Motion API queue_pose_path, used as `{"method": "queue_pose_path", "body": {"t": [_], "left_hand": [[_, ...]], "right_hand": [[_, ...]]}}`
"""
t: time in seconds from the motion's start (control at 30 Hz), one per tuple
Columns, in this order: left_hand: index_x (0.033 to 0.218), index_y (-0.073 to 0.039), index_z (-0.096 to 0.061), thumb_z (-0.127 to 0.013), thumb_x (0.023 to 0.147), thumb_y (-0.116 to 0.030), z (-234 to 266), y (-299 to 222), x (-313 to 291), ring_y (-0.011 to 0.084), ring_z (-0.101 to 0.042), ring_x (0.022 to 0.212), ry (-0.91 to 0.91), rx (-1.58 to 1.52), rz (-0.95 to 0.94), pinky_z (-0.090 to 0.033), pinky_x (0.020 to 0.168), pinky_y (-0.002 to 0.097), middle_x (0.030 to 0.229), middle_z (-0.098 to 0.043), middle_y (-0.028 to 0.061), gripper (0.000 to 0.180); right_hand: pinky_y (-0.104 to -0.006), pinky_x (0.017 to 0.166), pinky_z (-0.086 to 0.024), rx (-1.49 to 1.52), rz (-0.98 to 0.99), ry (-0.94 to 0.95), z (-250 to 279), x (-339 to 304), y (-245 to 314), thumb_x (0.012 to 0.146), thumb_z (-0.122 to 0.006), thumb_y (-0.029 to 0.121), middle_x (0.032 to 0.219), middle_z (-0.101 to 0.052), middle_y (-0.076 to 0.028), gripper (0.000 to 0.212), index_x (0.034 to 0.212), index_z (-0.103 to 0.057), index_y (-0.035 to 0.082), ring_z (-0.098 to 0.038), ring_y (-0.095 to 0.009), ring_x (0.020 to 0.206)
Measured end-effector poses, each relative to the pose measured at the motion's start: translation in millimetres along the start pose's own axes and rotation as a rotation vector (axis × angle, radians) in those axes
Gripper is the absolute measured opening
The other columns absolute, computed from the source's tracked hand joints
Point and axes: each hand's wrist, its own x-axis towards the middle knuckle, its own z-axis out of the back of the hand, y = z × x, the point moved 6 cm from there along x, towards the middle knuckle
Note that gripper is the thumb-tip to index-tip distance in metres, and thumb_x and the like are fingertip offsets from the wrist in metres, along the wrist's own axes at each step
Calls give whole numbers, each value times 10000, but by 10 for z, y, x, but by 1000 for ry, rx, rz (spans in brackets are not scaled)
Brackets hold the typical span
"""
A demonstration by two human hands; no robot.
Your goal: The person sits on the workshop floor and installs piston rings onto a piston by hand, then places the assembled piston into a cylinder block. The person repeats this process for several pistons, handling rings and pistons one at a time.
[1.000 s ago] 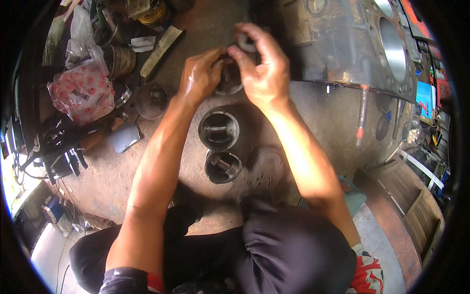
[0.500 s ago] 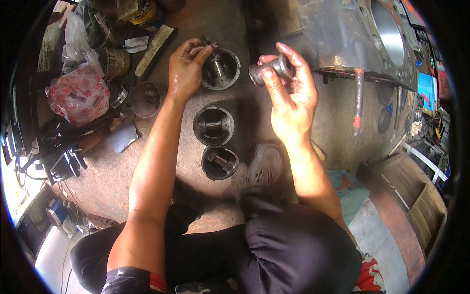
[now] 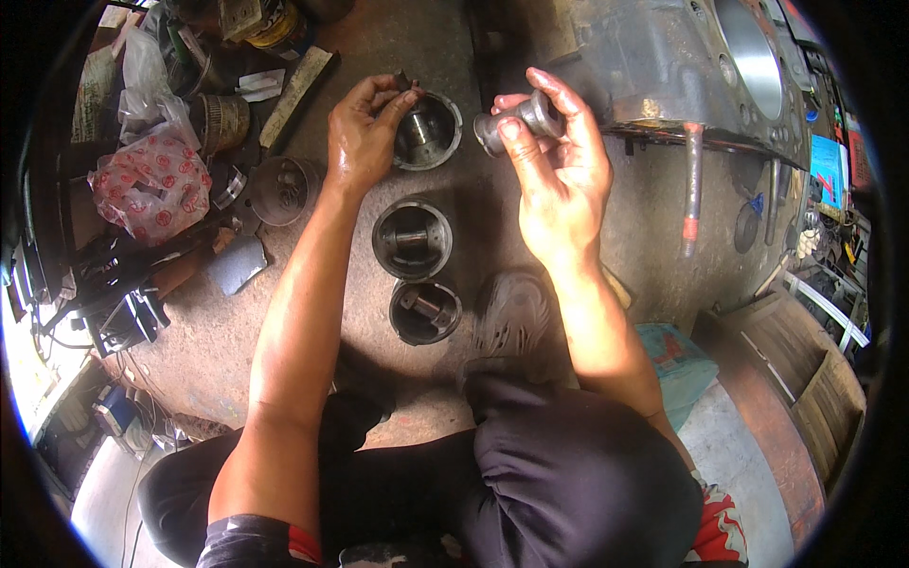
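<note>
My right hand (image 3: 559, 180) grips a grey, oily metal part (image 3: 507, 128), cylindrical and flared at one end like a spool, between thumb and fingers in the air. At the far end of a row of pistons, my left hand (image 3: 365, 133) pinches a small dark piece (image 3: 401, 81) whose kind I cannot make out. That hand is beside the rim of the farthest piston (image 3: 441, 151), covering part of it. A second piston (image 3: 413, 239) and a smaller-looking third piston (image 3: 426, 312) stand nearer me, open ends up, with pins across their insides.
An engine block (image 3: 644, 66) with a shiny bore lies at the far right, a rod (image 3: 693, 189) beside it. My shoe (image 3: 511, 317) is right of the pistons. On the left are a plastic bag (image 3: 151, 180), a cup-like container (image 3: 282, 189) and a wooden strip (image 3: 298, 99).
My right hand has shifted slightly left and up with the spool-like part, which has tilted a little. My left hand stays almost in place with its fingers pinched.
</note>
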Motion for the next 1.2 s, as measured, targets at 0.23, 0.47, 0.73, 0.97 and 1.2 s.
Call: {"method": "queue_pose_path", "body": {"t": [0.23,0.47,0.73,0.97,1.2], "left_hand": [[1085,44,-669,-737,914,-105,4,-13,-8,162,-711,994,-5,23,-13,-530,865,287,1019,-758,129,236],[1084,53,-686,-743,905,-104,-12,-56,-34,187,-717,994,-8,141,-102,-533,864,298,1033,-758,142,245],[1094,57,-678,-733,910,-84,-6,-99,-45,197,-719,1005,-18,159,-102,-535,878,310,1051,-754,168,238],[1094,39,-688,-735,884,-65,-33,-249,-93,258,-729,1002,-8,350,-216,-550,860,335,1044,-745,180,239],[1049,20,-705,-715,821,10,-132,-448,-197,367,-699,969,-3,530,-543,-563,839,405,1020,-720,196,229]], "right_hand": [[-270,912,-522,-15,-3,-2,-23,0,-11,957,-682,28,1105,-656,-75,444,1375,-530,24,-609,-111,977],[-274,928,-517,1,2,6,-77,22,-46,948,-688,13,1104,-658,-81,447,1367,-535,28,-615,-118,988],[-276,934,-514,-3,46,26,-131,74,-20,943,-693,6,1103,-661,-77,447,1362,-539,29,-619,-120,998],[-280,927,-520,-19,26,27,-133,51,-44,939,-700,10,1100,-667,-79,454,1363,-541,33,-626,-122,1002],[-275,924,-525,-195,162,37,-196,171,-147,929,-704,-1,1148,-666,-104,515,1404,-507,18,-636,-131,1018]]}}
